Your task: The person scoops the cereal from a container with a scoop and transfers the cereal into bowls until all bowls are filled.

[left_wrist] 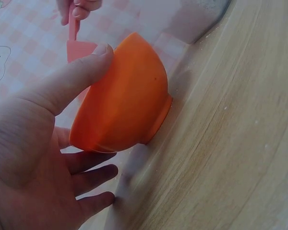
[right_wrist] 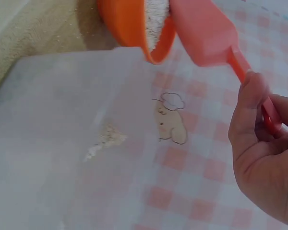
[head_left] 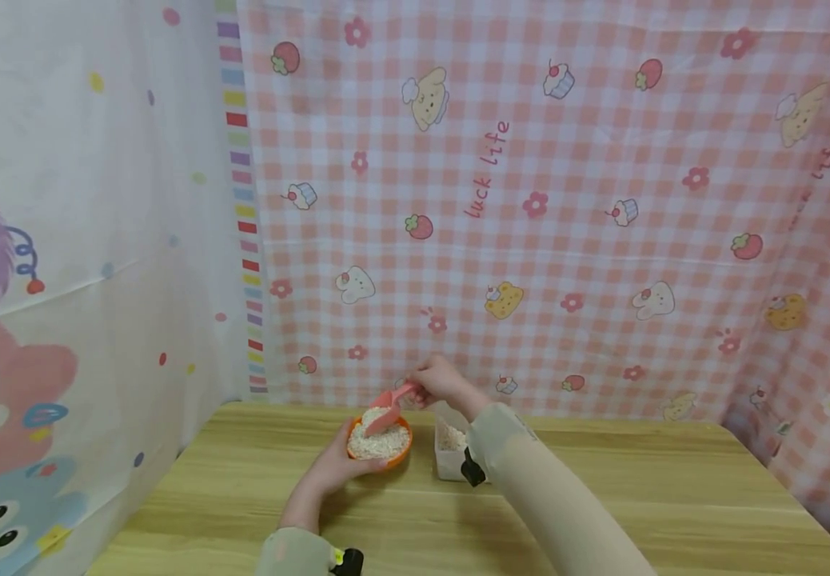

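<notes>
An orange bowl (head_left: 402,458) filled with pale, rice-like grains (head_left: 372,445) stands on the table. My left hand (head_left: 334,466) grips it from the left; in the left wrist view the thumb lies over the rim of the bowl (left_wrist: 129,96), with some fingers around the far side. My right hand (head_left: 444,381) pinches the handle of a pink scoop (right_wrist: 206,33), its blade tilted down over the bowl with grains at its mouth. Below my right wrist is a translucent white container (head_left: 451,465) with more grains, partly hidden by the sleeve.
The wooden table (head_left: 242,496) carries the bowl and container side by side near its back edge. A pink checked curtain (head_left: 566,160) hangs directly behind, and a white printed one (head_left: 163,240) at the left. A few stray specks lie on the wood.
</notes>
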A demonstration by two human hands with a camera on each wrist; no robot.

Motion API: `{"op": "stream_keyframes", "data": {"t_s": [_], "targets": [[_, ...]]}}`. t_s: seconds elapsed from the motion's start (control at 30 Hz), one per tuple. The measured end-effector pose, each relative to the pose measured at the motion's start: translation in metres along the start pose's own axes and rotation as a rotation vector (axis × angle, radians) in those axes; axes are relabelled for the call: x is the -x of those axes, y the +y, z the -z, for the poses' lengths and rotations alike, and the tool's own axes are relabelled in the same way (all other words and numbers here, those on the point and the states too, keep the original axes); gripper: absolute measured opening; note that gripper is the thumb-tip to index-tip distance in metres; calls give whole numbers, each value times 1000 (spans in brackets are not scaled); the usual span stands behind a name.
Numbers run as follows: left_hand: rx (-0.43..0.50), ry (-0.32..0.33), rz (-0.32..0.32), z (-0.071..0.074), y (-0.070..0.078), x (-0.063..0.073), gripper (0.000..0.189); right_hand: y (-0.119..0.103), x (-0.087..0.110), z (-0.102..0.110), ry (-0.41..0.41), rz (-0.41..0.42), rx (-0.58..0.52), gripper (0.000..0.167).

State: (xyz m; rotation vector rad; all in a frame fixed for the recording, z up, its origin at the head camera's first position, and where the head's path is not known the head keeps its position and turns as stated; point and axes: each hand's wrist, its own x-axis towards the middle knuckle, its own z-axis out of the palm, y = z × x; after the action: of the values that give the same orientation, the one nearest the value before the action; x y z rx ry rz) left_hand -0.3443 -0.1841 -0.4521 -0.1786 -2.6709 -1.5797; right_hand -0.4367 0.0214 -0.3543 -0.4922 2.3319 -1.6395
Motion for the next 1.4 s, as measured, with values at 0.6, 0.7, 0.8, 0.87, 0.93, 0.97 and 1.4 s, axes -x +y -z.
{"op": "stream_keyframes", "data": {"t_s": [0.6,0.7,0.8,0.87,0.93,0.97,1.4], "targets": [[-16,8,-22,0,-1,-1,109,-21,18,27,53,1,167,21],[-19,5,-11,-1,-2,-1,110,-23,21,32,32,0,178,20],[-19,6,-8,-1,-2,-1,110,-26,23,36,15,-1,204,20],[-21,9,-10,-2,-2,-1,109,-28,25,39,9,8,226,21],[-20,12,-11,-2,-2,-1,109,-30,26,41,5,14,242,21],[-18,13,-12,-2,-2,-1,109,-31,27,42,4,18,248,21],[-4,17,-27,-3,-2,-1,107,-30,35,57,-15,-13,142,21]]}}
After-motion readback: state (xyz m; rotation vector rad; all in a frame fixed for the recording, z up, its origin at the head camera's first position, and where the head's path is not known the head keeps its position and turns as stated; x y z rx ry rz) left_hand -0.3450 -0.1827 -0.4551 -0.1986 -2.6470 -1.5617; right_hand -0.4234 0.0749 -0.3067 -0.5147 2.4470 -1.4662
